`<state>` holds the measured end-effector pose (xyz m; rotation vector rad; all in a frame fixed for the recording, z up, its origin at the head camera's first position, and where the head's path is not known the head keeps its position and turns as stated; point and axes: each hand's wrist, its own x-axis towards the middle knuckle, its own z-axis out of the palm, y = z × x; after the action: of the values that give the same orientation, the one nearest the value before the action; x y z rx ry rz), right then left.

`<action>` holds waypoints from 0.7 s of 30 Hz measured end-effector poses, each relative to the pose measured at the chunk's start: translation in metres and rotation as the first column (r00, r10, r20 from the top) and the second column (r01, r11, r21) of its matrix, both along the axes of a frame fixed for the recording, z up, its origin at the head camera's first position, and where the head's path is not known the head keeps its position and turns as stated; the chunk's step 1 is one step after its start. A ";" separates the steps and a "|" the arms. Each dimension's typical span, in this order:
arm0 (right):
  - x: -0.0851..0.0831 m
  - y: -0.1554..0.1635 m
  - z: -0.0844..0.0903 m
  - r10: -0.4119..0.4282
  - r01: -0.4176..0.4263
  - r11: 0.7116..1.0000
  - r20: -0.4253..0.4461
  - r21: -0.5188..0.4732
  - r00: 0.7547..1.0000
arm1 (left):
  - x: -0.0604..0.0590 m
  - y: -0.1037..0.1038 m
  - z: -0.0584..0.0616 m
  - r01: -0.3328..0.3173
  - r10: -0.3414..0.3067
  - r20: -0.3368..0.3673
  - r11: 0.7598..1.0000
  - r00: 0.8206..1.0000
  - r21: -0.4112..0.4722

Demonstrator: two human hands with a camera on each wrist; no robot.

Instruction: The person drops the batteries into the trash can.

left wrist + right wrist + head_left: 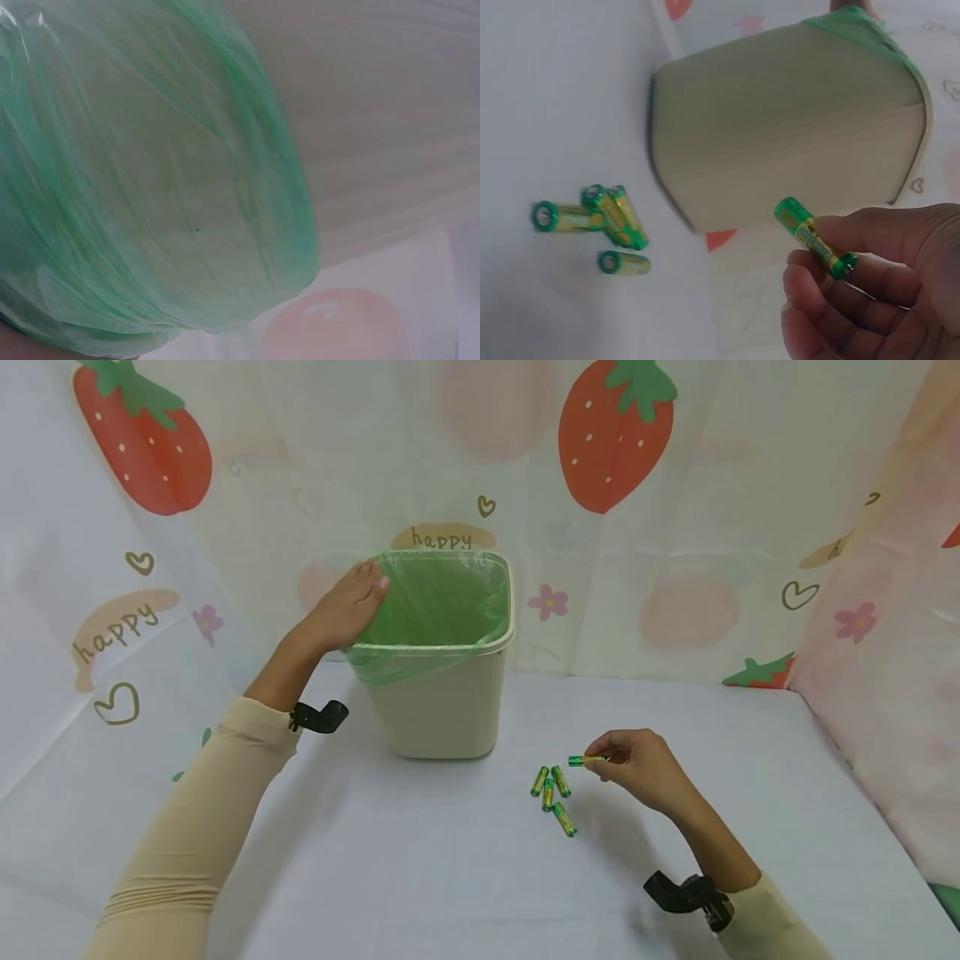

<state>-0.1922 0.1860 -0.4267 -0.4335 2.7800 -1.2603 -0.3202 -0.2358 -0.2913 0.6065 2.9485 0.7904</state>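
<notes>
A small green and yellow battery is pinched between the thumb and fingers of my right hand, held above the table. Close up in the right wrist view, the same battery tilts across the fingertips. To the left of that hand, several more batteries of the same kind lie in a loose cluster. My left hand rests on the left rim of a cream trash bin, its fingers pointing forward. A thin green bag lines the bin and folds over its rim; the left wrist view shows mostly this bag.
The bin stands upright on a white table cover, close to a backdrop printed with strawberries. Another printed sheet borders the right side. Black wrist cameras sit on both forearms.
</notes>
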 end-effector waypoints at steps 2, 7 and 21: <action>-0.003 0.000 0.008 0.007 -0.006 1.000 -0.020 0.010 1.000 | 0.000 0.000 0.000 0.000 0.000 0.005 1.000 1.000 0.002; -0.010 0.000 0.028 0.021 -0.018 0.999 -0.066 0.039 0.998 | 0.000 -0.001 0.001 0.007 -0.007 0.014 1.000 1.000 0.002; -0.031 -0.007 0.088 0.034 -0.036 0.999 -0.066 -0.040 0.997 | 0.001 0.000 0.001 0.012 -0.012 0.014 1.000 1.000 -0.006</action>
<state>-0.2229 0.1789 -0.3387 -0.5331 2.7908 -1.3217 -0.3193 -0.2362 -0.2901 0.6151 2.9304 0.7814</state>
